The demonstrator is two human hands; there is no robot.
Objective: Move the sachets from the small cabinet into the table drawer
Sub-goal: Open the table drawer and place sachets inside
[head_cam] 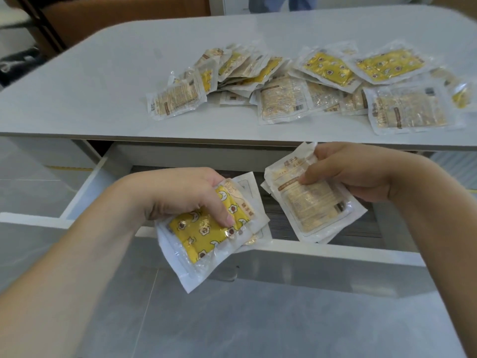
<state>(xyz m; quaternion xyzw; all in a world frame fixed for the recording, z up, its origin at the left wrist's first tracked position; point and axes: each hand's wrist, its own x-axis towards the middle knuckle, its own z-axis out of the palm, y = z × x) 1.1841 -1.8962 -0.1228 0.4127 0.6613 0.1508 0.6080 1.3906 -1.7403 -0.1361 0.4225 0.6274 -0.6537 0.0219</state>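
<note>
The left hand point(188, 195) pinches a yellow-printed sachet bundle point(206, 228) above the open table drawer point(322, 257); the right hand point(346, 174) grips a pale sachet stack point(312, 202). Their fingertips are hidden underneath. More sachets point(309, 86) lie on the tabletop point(103, 86), cut off at right.

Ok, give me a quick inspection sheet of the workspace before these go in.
Surface: grey table, its drawer pulled open below the front edge.
Job's things: loose pile of sachets on the table; a left bunch and a right bunch held over the drawer.
Clutter: nothing seen.
Grippers: left hand grips the left bunch; right hand grips the right bunch.
Cables: nothing seen.
Surroundings: grey tiled floor; a person's legs beyond the table; small cabinet not in view.
</note>
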